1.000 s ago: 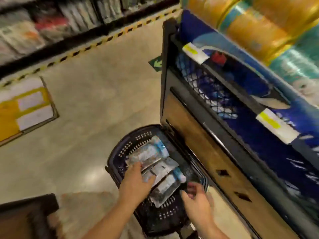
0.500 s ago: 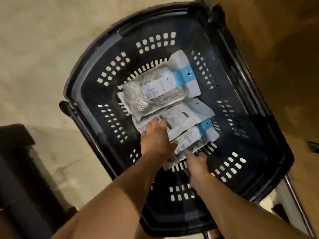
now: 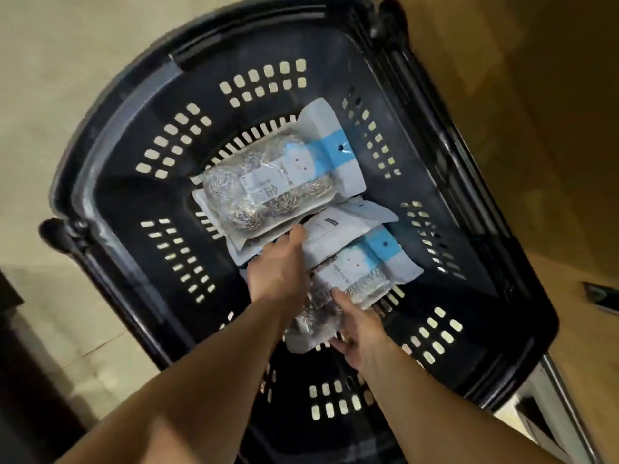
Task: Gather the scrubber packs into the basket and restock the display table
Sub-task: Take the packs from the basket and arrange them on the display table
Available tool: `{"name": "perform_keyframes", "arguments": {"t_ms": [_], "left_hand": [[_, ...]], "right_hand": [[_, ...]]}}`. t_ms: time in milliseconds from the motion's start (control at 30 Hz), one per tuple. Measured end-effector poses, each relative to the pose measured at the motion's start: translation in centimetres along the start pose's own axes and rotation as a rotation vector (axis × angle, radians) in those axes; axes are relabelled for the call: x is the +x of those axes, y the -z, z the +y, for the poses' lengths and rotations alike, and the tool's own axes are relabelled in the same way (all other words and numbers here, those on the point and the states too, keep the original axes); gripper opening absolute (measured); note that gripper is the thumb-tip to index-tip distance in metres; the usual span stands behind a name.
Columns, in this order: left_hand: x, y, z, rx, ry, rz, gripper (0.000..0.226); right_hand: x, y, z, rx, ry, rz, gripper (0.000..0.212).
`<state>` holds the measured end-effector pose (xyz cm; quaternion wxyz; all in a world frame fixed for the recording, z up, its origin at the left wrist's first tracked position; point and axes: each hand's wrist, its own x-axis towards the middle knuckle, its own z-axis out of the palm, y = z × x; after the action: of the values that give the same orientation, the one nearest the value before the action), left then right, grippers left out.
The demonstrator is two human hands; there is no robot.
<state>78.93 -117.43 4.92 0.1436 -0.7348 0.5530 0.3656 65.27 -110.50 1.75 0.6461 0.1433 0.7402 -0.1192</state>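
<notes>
Right hand [image 3: 355, 326], shifted forward, is gripping nearest scrubber pack [image 3: 355, 274] by its near end, long axis running away up-right; left hand [image 3: 279, 266] is pressing middle scrubber pack [image 3: 338, 229], fingers straight.

Three scrubber packs [image 3: 278, 182] [image 3: 338, 229] [image 3: 361, 272] (overlapping) — one basket [image 3: 100, 182] — two hands [image 3: 279, 274] [image 3: 356, 324].

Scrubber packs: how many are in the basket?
3 in the basket, overlapping: far pack, middle pack under the left hand, near pack in the right hand. Others may hide beneath.
</notes>
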Motion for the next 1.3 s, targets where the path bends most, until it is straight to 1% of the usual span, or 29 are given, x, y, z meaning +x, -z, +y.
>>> {"name": "perform_keyframes", "arguments": {"t_ms": [33, 67, 100, 167, 200, 267, 300, 400, 433, 533, 600, 733, 833, 900, 967, 1033, 1100, 1167, 1233, 1300], "left_hand": [[-0.5, 0.9, 0.0, -0.040, 0.005, -0.011, 0.052], [-1.1, 1.8, 0.0, -0.080, 0.021, -0.036, 0.050], [-1.8, 2.8, 0.0, -0.125, 0.040, -0.058, 0.050], [-3.6, 5.1, -0.2, -0.230, 0.058, -0.078, 0.052], [-4.7, 6.4, -0.3, -0.301, 0.051, -0.082, 0.052], [-7.2, 9.2, -0.6, -0.546, 0.031, -0.097, 0.049], [-8.7, 10.9, -0.8, -0.676, 0.034, -0.099, 0.047], [-13.3, 16.4, -1.5, -0.879, 0.081, -0.036, 0.051], [-14.9, 18.1, -1.9, -0.927, 0.095, -0.012, 0.053], [-20.6, 24.1, -2.9, -1.059, 0.141, 0.016, 0.054], [-24.3, 28.1, -3.0, -1.121, 0.121, 0.030, 0.053], [-31.5, 36.1, -1.2, -1.125, 0.002, 0.098, 0.036], [-36.6, 41.4, 2.1, -1.124, -0.131, 0.146, 0.039], [-39.9, 44.7, 5.0, -1.129, -0.227, 0.183, 0.046], [-42.8, 47.7, 8.4, -1.121, -0.328, 0.170, 0.055], [-45.3, 50.0, 12.1, -1.090, -0.446, 0.125, 0.056], [-47.5, 51.2, 16.6, -1.057, -0.557, 0.098, 0.055], [-49.8, 51.7, 21.6, -1.033, -0.682, 0.061, 0.053], [-51.9, 51.2, 26.6, -1.000, -0.771, 0.016, 0.062], [-53.8, 49.9, 31.3, -0.966, -0.854, -0.046, 0.062]], "right_hand": [[-0.7, 0.1, 0.0, 0.016, 0.032, 0.020, 0.039], [-1.6, 0.2, 0.0, 0.023, 0.069, 0.041, 0.040], [-2.7, 0.3, -0.1, 0.013, 0.114, 0.049, 0.049], [-5.5, 0.7, 0.2, -0.046, 0.185, 0.065, 0.073], [-7.1, 1.1, 0.3, -0.072, 0.221, 0.068, 0.074], [-11.0, 1.9, 0.4, -0.111, 0.290, 0.062, 0.059], [-13.0, 2.3, 0.6, -0.142, 0.308, 0.057, 0.057], [-19.9, 3.3, 0.8, -0.194, 0.383, 0.023, 0.072], [-22.5, 3.6, 0.8, -0.196, 0.417, 0.005, 0.070], [-31.5, 4.1, -0.1, -0.200, 0.514, -0.023, 0.051], [-37.7, 4.8, -0.7, -0.206, 0.613, -0.048, 0.038], [-49.3, 6.8, -2.2, -0.233, 0.827, -0.094, 0.027], [-57.3, 9.4, -3.2, -0.214, 0.987, -0.076, 0.028], [-62.2, 12.0, -3.8, -0.175, 1.075, -0.074, 0.028], [-66.5, 15.0, -4.3, -0.122, 1.155, -0.078, 0.024], [-69.8, 18.6, -4.7, -0.051, 1.233, -0.068, 0.023], [-72.6, 22.7, -4.8, 0.016, 1.312, -0.011, 0.024], [-74.0, 27.2, -5.0, 0.080, 1.362, 0.066, 0.030], [-75.1, 31.9, -4.8, 0.164, 1.389, 0.160, 0.036], [-75.7, 36.9, -4.5, 0.232, 1.400, 0.257, 0.036]]}}
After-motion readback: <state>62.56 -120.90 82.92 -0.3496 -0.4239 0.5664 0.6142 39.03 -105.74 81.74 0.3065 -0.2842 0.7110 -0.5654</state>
